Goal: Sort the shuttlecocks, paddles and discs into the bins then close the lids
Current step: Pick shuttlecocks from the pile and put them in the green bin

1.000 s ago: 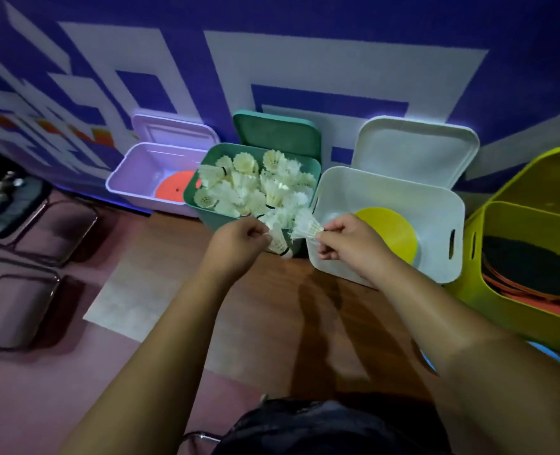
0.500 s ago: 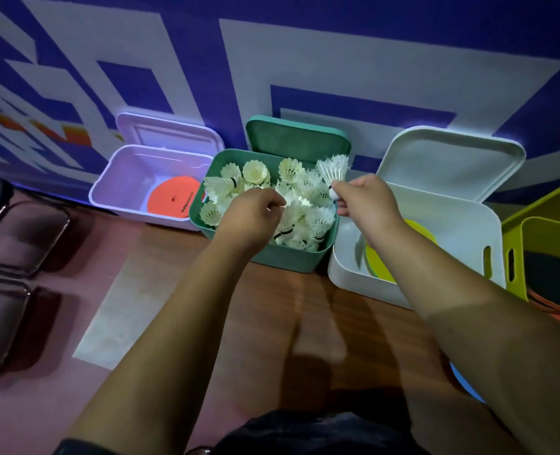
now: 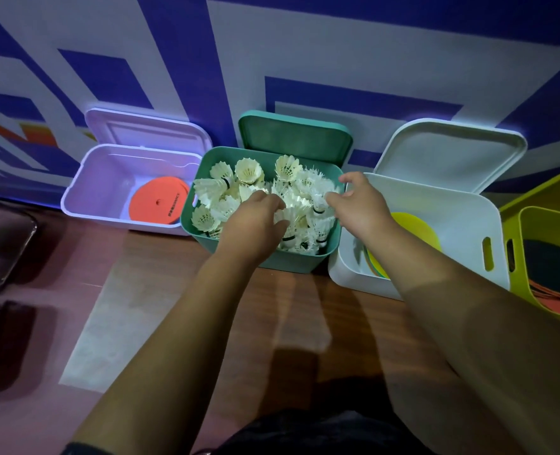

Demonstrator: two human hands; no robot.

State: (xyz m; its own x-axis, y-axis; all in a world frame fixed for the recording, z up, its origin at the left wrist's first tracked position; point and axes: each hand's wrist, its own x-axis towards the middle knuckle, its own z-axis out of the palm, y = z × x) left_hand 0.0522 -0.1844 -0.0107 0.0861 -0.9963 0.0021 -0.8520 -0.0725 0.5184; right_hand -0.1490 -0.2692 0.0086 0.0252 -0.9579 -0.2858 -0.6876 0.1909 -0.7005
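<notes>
A green bin [image 3: 265, 257] stands in the middle with its lid [image 3: 295, 136] upright against the wall. It is heaped with several white shuttlecocks [image 3: 249, 172]. My left hand [image 3: 255, 224] reaches into the bin from the front, its fingers loosely spread on the pile. My right hand [image 3: 360, 201] hovers over the bin's right rim, fingers relaxed and touching the shuttlecocks. I see nothing gripped in either hand.
A lilac bin [image 3: 84, 192] on the left holds orange discs [image 3: 158, 203]. To the right, a white bin [image 3: 469, 224] holds yellow discs [image 3: 416, 228]. Dark paddles [image 3: 554, 264] lie in a lime bin [image 3: 534, 218] at far right. All lids are open. Dark chairs stand at left.
Both hands carried shuttlecocks from in front of the bins to over the green bin. The shuttlecock pinched in my right hand is now out of it, and both hands rest on the pile.
</notes>
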